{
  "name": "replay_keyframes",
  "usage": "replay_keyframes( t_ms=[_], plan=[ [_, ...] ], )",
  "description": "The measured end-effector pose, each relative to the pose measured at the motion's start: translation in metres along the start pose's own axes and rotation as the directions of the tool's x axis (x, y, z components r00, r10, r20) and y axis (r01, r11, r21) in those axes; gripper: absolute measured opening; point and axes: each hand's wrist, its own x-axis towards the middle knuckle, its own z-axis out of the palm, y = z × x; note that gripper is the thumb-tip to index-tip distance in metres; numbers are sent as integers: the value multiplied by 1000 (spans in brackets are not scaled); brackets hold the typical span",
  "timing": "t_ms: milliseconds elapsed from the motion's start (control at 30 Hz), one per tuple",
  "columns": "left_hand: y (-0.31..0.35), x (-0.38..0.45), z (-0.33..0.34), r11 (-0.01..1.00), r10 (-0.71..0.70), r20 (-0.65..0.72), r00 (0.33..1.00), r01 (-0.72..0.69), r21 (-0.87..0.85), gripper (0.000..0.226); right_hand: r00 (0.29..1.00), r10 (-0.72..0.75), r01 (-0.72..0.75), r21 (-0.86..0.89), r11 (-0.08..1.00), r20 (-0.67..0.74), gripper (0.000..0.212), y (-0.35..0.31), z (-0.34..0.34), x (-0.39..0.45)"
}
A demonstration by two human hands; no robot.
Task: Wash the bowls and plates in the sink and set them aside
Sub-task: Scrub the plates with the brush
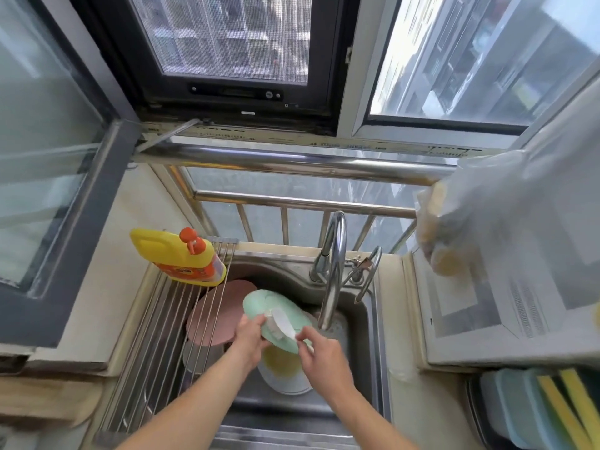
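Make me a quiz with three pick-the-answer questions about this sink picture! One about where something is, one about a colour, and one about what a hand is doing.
1. Where does the yellow soap bottle with the orange pump lie?
A. on the metal roll-up rack
B. inside the sink
C. on the window sill

2. What colour is the plate being scrubbed?
A. pink
B. mint green
C. white

3. What is the right hand doing?
A. hanging loose
B. turning the tap
C. gripping a white dish brush

Answers:
1 A, the bottle rests on the metal roll-up rack left of the steel sink.
2 B, the left hand holds a mint green plate; the pink plate lies under the rack.
3 C, its fingers curl round the white dish brush, which lies on the green plate.
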Motion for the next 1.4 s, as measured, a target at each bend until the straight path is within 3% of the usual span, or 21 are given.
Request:
replay_keyframes(
  t_ms=[100,267,433,633,800,867,1067,1233,1400],
  plan=[
    [1,3,-5,1000,22,-55,998,-22,1,37,1000,14,-13,-77,997,8,10,17,-8,-9],
    [5,1,-21,996,37,39,999,-40,80,40,978,207,-209,-101,973,-30,10,44,-10,-7],
    [4,0,-36,987,61,58,996,-69,147,45,986,30,-39,50,998,166,10,35,-3,-9],
    [3,-8,-48,989,71,89,993,-82,126,46,970,241,-244,-187,951,-43,9,47,-7,-5],
    [1,-12,-50,994,92,42,995,-94,50,43,988,-15,19,-19,1000,153,14,41,-3,-14],
    [0,-15,-50,995,89,56,994,-92,47,40,988,-40,49,-57,997,150,13,46,-3,-14],
    [-10,-22,-59,993,47,166,985,-65,103,35,961,268,-276,-173,945,-65,8,69,-8,3],
    [-20,-30,-64,962,11,293,956,-90,258,64,955,290,-296,-145,944,-61,12,51,-13,23],
    [-30,-29,-60,927,11,298,955,-122,356,63,978,202,-205,71,976,57,17,17,-3,33]
  ],
)
